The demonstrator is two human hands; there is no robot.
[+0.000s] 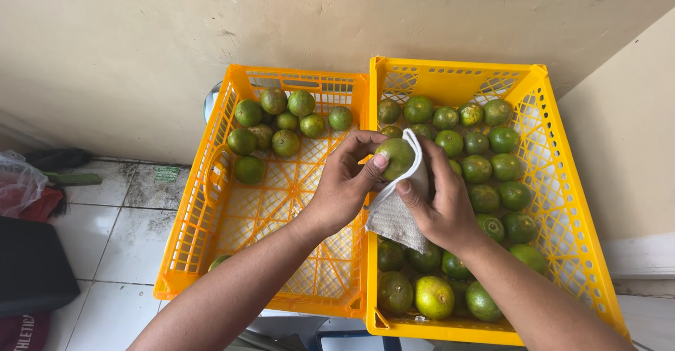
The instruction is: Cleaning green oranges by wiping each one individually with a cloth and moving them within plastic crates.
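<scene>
Both hands are up over the seam where the two crates meet; the left hand [342,191] has its grip closed round a green citrus fruit [396,157], thumb on the front and fingers curled over the top; the right hand [439,203] has its grip closed on a grey cloth [396,214], pressing it against the fruit's right side. The cloth looks coarse and woven, kinda like a dish rag, with a white edge curving over the fruit and the rest hanging down in a loose flap. The fruit is round, smooth-ish, yellow-green skin; it's basically a ball so no real long axis, and I can't tell which way the stem end points. The left crate [204,214] is bright orange-yellow plastic lattice, with a bunch of fruit at its far end; the right crate [562,203] is the same sort, yellower, and packed with fruit; white tiled floor [119,231] below, with a rough plaster wall [337,14] behind.
</scene>
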